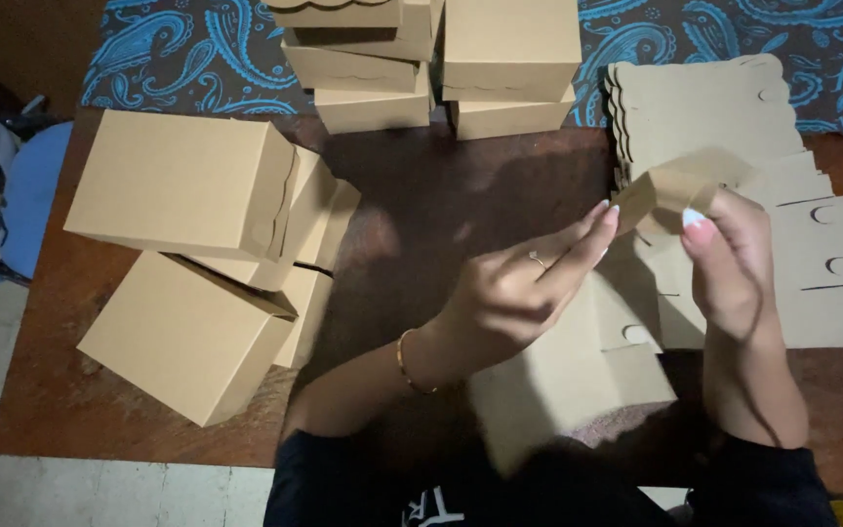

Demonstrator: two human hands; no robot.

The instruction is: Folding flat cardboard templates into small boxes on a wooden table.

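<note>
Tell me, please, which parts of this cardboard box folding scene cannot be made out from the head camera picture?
- Cardboard blank: its near end is lost in dark shadow above the person's lap.
- Folded flap: blurred, pinched between left hand and right hand; its shape is unclear.
- Stacked boxes at the table's far side: cut off by the top edge.
- Flat blanks: their undersides are hidden.

Left hand (509,293), right hand (729,268): pinching grips.

Table centre (441,195) bare; folded boxes (187,185) left; flat blanks (714,107) right
</note>
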